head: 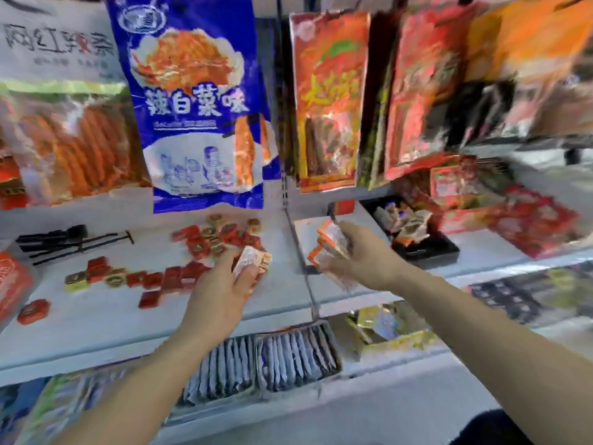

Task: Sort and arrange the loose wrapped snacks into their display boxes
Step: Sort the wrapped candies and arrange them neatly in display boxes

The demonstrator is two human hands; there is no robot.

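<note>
Several small red and green wrapped snacks (211, 240) lie loose on the white shelf (96, 316). My left hand (221, 293) holds an orange-and-white wrapped snack (252, 260) at the near edge of that pile. To the right, my right hand (359, 255) grips a bunch of orange-edged clear packets (332, 242) above the shelf. A black display box (426, 248) with several pale wrapped snacks (406, 220) sits just right of that hand.
Large hanging snack bags, a blue one (199, 101) and red ones (330, 101), crowd the back. Black hooks (64, 240) lie at the shelf's left. Below, a box of upright grey packets (266, 361) and gold packs (385, 326) fill the lower shelf. Red packs (532, 220) lie at right.
</note>
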